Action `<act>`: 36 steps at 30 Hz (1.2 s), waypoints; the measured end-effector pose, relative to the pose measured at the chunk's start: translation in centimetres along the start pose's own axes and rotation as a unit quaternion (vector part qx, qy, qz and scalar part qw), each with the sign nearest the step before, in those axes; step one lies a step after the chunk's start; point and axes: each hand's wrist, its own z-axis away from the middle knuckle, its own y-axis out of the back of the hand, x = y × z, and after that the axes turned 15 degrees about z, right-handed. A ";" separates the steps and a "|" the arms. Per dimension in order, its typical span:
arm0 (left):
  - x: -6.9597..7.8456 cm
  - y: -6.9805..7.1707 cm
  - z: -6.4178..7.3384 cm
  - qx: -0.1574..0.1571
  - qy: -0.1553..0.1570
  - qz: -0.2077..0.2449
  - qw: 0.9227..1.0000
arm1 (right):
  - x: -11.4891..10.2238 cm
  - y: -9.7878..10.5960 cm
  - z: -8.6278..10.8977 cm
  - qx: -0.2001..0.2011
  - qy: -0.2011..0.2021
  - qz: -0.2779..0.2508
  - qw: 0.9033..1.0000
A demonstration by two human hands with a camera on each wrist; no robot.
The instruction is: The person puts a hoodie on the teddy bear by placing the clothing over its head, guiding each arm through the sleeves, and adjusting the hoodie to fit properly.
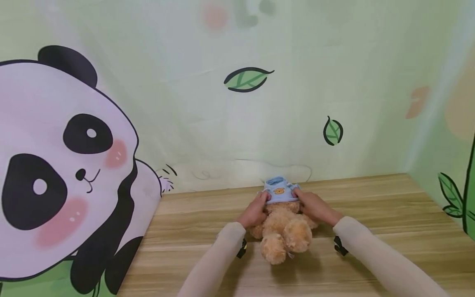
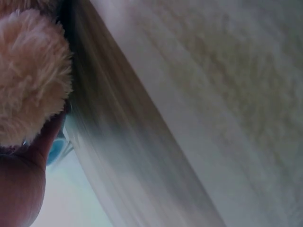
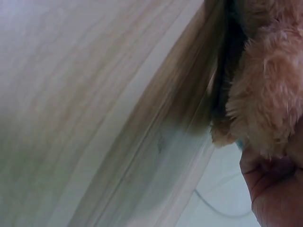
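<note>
A fluffy light-brown teddy bear (image 1: 280, 222) lies on the wood-grain table with its feet toward me. At its far end sits a small pale-blue doll shirt (image 1: 283, 196), printed with an orange animal face, its neck opening facing away. The bear's head is hidden from the head view. My left hand (image 1: 256, 209) pinches the left edge of the shirt. On the other side my right hand (image 1: 314, 205) pinches the right edge. Brown fur (image 2: 33, 75) hangs over the left thumb in the left wrist view. In the right wrist view, fur (image 3: 272, 90) covers part of the right fingers.
The wood-grain table (image 1: 196, 214) meets a pale green backdrop (image 1: 178, 103) just beyond the shirt. A large printed panda (image 1: 100, 177) covers the backdrop on the left. A side panel (image 1: 434, 152) rises at the right edge of the table.
</note>
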 end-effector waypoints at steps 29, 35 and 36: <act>1.0 -1.3 -0.3 0.087 -0.044 0.026 0.995 | -1.2 -0.5 -0.4 0.003 -0.054 0.021 0.998; 1.0 -1.7 -0.2 0.115 -0.044 0.030 0.992 | -1.5 -1.0 -0.3 0.021 -0.079 0.025 0.996; 1.0 -1.6 -0.1 0.119 -0.046 0.025 0.992 | -1.5 -1.1 -0.3 0.024 -0.082 0.029 0.996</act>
